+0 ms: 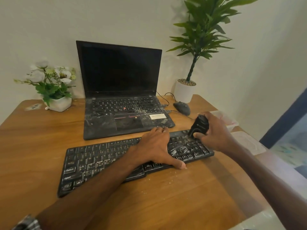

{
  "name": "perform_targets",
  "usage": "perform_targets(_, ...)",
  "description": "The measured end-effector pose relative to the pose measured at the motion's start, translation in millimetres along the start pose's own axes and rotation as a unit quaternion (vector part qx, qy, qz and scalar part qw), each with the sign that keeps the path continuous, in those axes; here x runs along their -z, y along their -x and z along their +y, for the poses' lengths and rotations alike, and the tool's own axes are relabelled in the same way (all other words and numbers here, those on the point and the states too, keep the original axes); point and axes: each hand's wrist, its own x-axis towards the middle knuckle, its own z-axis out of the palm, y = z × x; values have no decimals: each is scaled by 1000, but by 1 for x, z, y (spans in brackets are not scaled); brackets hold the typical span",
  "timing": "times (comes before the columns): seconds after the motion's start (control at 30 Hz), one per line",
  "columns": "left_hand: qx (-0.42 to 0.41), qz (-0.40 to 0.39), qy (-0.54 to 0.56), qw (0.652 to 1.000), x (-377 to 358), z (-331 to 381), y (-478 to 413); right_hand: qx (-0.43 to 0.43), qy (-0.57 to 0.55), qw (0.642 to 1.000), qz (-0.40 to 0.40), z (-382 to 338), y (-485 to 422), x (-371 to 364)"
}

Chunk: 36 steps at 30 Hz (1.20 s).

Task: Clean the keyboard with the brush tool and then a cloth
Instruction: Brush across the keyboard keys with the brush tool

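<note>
1. While white crumbs are lying on the brown wooden table (166, 205) just in front of the long black dusty external keyboard (103, 163), more could be getting swept off its near edge and scattered, judging by the debris there.
2. Spreading flat with straight fingers, the left hand (156, 146) is pressing on the keyboard's middle; if it is easing off, the board could be sliding under the strokes.
3. Curling around the small black block-shaped brush tool (199, 126), the right hand (214, 131) is holding it on the keyboard's far right end; hard scrubbing could be popping a keycap.
4. Key legends "Ctrl", "Shift", "Alt" are reading on the keyboard.
5. Beyond the keyboard, the dusty black open laptop (119, 90) is showing a blurred palm-rest mark and an unreadable white sticker.
6. No cloth is plainly identifiable.
</note>
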Motion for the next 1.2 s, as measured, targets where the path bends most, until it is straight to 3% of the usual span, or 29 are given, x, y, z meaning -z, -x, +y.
perform_targets(0.13, -3, 9, -6, 1000, 0, 0, 1, 53, 69, 996, -3, -11, -3, 9)
perform_targets(0.2, 0, 11, -5, 1000, -1, 0, 0, 71, 48, 996, 3, -21, -3, 5)
perform_targets(0.33, 2, 18, -1, 1000, -3, -1, 0, 53, -22, 998, -31, -23, 1, -8)
perform_targets(0.47, -4, 14, -4, 1000, 0, 0, 2, 11, 35, 999, -26, -5, -5, 6)
perform_targets(0.53, -3, 12, -5, 1000, 0, 0, 2, 37, 89, 995, -10, -6, -8, 12)
perform_targets(0.73, -2, 9, -7, 1000, -1, 0, 2, 51, 16, 998, -40, -15, -1, -2)
perform_targets(0.9, -4, 11, -13, 1000, 0, 0, 3, 53, 112, 992, -21, -5, -16, 25)
perform_targets(1.07, -4, 5, -13, 1000, 1, 0, 3, 41, 1, 999, 13, -9, -18, 33)
perform_targets(1.2, -2, 1, -17, 1000, 1, 1, 3, 18, 36, 999, -22, 5, -6, 13)
